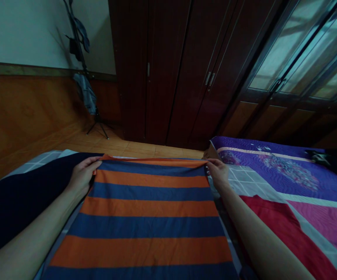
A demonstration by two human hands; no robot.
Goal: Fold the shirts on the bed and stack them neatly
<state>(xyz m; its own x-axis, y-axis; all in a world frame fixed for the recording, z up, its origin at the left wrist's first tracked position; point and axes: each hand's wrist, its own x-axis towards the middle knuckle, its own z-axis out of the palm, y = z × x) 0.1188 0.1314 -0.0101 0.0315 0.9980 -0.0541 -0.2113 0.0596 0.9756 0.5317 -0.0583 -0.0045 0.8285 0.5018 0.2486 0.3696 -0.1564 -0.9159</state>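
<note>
An orange and blue striped piece of clothing [153, 225] is spread out in front of me, its near end running out of the picture at the bottom. My left hand [83, 173] pinches its far left corner between thumb and fingers. At the far right corner, my right hand [218, 173] grips the same cloth. The far edge is stretched fairly straight between both hands and seems slightly raised. Whether it is a shirt or another garment cannot be told from the visible part.
Dark cloth [25, 198] lies at the left, and a red garment [279, 217] at the right. Beyond it is a purple floral bedspread [273, 159] over a checked sheet [245, 177]. A dark wardrobe [168, 77] stands ahead, with a coat rack [82, 58] to its left.
</note>
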